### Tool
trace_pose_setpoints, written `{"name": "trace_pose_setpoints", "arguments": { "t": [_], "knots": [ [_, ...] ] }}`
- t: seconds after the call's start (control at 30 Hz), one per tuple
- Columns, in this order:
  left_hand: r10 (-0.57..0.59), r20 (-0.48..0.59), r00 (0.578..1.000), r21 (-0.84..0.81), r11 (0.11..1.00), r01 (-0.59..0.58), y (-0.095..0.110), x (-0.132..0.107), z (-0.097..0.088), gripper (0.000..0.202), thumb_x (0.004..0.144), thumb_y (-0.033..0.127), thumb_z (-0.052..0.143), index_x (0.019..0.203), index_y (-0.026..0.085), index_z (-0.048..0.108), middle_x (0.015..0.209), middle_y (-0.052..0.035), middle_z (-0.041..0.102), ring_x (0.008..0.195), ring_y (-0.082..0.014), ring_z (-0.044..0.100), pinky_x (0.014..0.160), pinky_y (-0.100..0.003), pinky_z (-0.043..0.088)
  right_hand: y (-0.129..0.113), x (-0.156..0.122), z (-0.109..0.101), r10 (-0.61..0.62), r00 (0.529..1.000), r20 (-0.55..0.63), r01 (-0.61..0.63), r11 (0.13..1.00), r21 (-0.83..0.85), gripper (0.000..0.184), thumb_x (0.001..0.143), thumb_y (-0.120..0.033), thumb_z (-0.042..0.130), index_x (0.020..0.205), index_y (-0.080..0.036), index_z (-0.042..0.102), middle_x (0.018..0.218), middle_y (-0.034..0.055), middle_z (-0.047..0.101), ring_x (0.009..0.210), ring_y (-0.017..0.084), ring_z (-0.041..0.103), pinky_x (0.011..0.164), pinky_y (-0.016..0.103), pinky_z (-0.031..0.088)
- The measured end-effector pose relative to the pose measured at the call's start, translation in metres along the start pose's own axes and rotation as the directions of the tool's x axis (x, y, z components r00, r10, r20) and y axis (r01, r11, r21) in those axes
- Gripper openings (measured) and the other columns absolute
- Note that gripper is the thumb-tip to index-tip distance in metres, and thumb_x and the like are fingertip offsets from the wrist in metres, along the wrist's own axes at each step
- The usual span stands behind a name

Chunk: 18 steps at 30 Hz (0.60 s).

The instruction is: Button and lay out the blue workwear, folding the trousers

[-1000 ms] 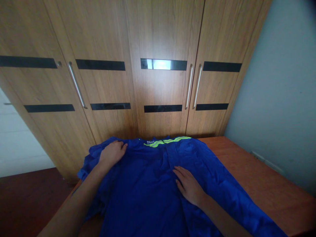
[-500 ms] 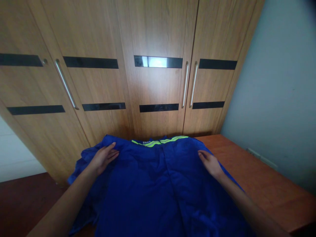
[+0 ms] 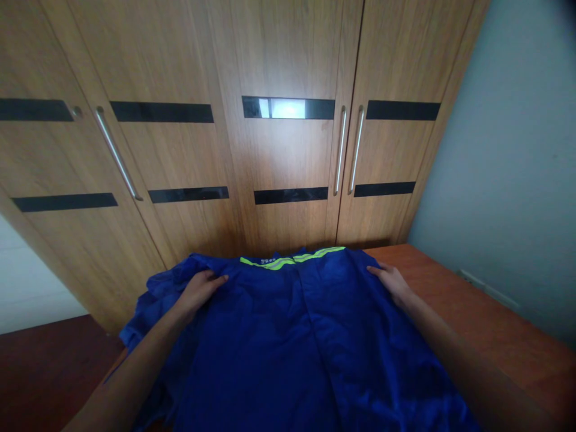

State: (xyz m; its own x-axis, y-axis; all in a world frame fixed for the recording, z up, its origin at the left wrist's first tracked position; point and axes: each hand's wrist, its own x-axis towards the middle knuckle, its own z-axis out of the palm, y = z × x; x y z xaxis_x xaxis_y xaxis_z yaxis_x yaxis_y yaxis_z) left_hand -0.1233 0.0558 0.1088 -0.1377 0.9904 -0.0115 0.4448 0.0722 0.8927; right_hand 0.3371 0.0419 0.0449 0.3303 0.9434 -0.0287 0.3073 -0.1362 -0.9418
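A blue garment [image 3: 279, 348] with a neon yellow-green striped band [image 3: 292, 260] at its far edge lies spread on a reddish-brown wooden table [image 3: 486, 324]. My left hand [image 3: 200, 288] rests on the garment's far left part, fingers curled into the cloth near the band. My right hand [image 3: 391, 281] lies at the garment's far right edge, fingers bent over the fabric where it meets the table. Bunched blue cloth hangs off the table's left side.
A wooden wardrobe [image 3: 234, 150] with black inlay strips and long metal handles [image 3: 341, 150] stands right behind the table. A grey wall [image 3: 508, 150] is on the right. Dark floor [image 3: 49, 366] shows at lower left.
My right hand went from the garment's middle out to its right edge, then a little farther up. My left hand stayed at the far left and curled its fingers into the cloth.
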Motion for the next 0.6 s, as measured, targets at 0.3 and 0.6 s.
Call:
{"name": "trace_pose_setpoints", "arguments": {
  "t": [0.3,0.6],
  "knots": [
    [-0.002,-0.002,1.000,-0.234,0.972,0.001,0.003,-0.009,0.014,0.027,0.069,0.037,0.072,0.087,0.017,0.067,0.076,-0.0049,0.075,0.072,-0.0239,0.070,0.066,-0.033,0.057,0.010,-0.037,0.052,-0.196,0.876,0.441,0.259,0.962,-0.085,0.035,0.080,-0.051,0.056,0.089,-0.020,0.069,0.093,0.0080,0.071,0.096,0.025,0.064,0.092,0.039,0.047],
    [0.023,0.074,0.997,-0.284,0.959,-0.001,-0.010,-0.004,0.011,0.034,0.069,0.038,0.072,0.094,0.016,0.069,0.085,-0.0065,0.076,0.084,-0.0265,0.071,0.079,-0.036,0.056,0.004,0.022,0.038,0.279,0.941,0.189,-0.308,0.940,0.148,0.062,0.084,-0.071,0.036,0.087,-0.016,0.064,0.079,0.0121,0.071,0.071,0.020,0.068,0.065,0.032,0.055]
  ]
}}
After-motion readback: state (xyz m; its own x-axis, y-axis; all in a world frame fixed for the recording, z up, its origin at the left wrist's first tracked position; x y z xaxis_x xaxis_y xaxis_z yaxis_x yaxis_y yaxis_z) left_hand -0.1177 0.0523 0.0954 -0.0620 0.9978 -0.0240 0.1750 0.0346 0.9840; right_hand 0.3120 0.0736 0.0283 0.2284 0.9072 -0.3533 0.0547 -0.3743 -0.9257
